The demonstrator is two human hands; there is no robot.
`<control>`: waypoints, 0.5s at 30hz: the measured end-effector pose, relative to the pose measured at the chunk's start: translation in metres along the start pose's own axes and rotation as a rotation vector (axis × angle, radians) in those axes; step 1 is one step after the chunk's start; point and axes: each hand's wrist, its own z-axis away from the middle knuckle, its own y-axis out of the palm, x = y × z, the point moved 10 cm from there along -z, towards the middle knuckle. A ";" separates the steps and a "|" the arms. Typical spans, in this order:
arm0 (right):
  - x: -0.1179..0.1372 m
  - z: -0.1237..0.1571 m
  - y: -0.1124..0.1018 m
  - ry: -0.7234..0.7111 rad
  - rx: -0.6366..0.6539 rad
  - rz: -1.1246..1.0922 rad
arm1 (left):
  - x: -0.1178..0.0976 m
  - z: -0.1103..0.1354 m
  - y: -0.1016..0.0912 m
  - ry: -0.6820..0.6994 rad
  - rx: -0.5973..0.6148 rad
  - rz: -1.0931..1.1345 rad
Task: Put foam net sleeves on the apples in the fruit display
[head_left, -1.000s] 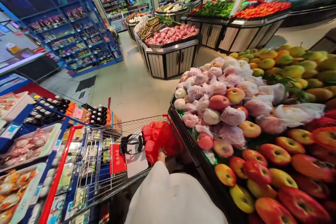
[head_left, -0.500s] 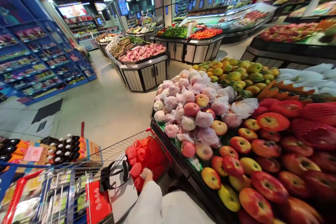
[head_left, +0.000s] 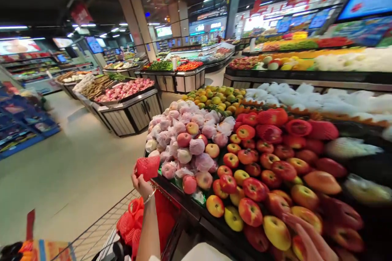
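Note:
My left hand point(head_left: 142, 183), a bracelet on its wrist, is raised beside the corner of the fruit stand. Its fingers are closed on a red foam fruit net point(head_left: 148, 168); whether a fruit sits inside it I cannot tell. My right hand point(head_left: 306, 232) is at the lower right, its fingers stretched out over the red-and-yellow apples point(head_left: 254, 189). The fingertips are close to or touching an apple there. More red foam nets point(head_left: 133, 220) lie in the shopping cart point(head_left: 101, 220) under my left forearm.
Pink-wrapped apples point(head_left: 183, 130) fill the stand's left part, with yellow-green mangoes point(head_left: 211, 98) behind. The stand's dark edge point(head_left: 183, 200) runs between cart and fruit. An onion stand point(head_left: 128, 89) stands across the aisle floor point(head_left: 82, 167).
My left hand has risen out of the cart with a red foam net. My right hand has come into view over the apples. The view has turned right.

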 end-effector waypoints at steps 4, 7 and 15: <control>0.010 0.006 0.016 -0.079 0.125 0.015 | -0.095 0.096 0.078 0.306 0.527 0.339; 0.028 0.015 0.019 -0.196 0.114 -0.081 | -0.144 0.213 0.130 0.450 1.140 0.367; 0.031 0.020 0.019 -0.193 0.107 -0.116 | -0.158 0.376 0.153 0.459 1.703 0.376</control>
